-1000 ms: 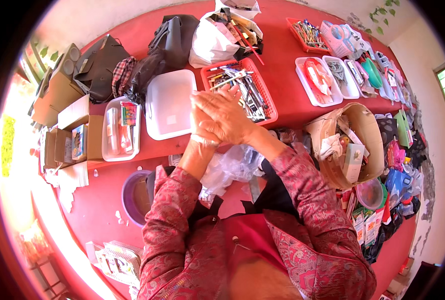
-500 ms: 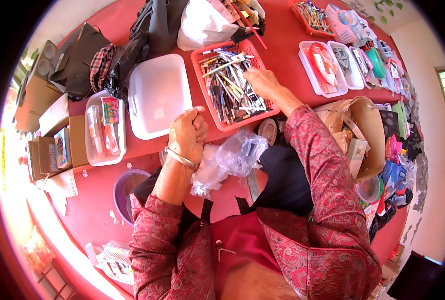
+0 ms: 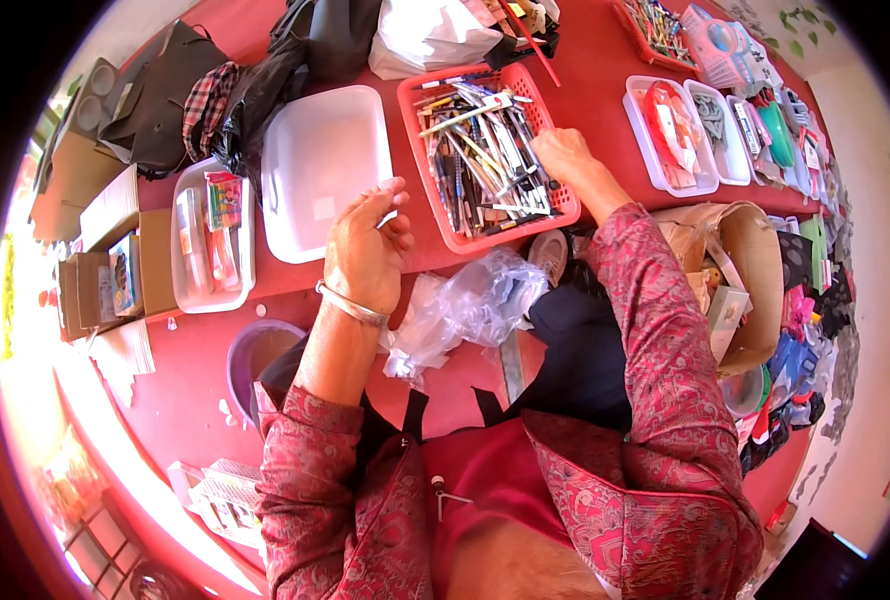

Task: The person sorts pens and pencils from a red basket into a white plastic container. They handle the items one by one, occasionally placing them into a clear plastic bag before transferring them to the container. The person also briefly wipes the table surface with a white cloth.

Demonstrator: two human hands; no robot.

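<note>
A red plastic basket [image 3: 447,222] full of pens and pencils [image 3: 485,150] stands on the red surface ahead of me. At its right rim is my right hand [image 3: 567,158], its fingers curled together; the fingertips and anything in them are hidden. My left hand [image 3: 365,248] is raised near the front of an empty white translucent tray [image 3: 310,150]. Its fingers are loosely bent and apart, with nothing seen in them. Crumpled clear plastic bags [image 3: 475,305] lie between my forearms, nearer to me than the basket.
Left are a tray with packets [image 3: 187,290], cardboard boxes [image 3: 155,255] and a purple tub [image 3: 250,350]. Black bags [image 3: 340,45] and a white bag [image 3: 425,40] lie behind. To the right stand a cardboard box [image 3: 755,290], small white trays [image 3: 707,187] and another pen basket [image 3: 687,62].
My left hand has loosened from a fist. The right hand has shifted from over the pens to the basket's right rim. The whole view has moved slightly.
</note>
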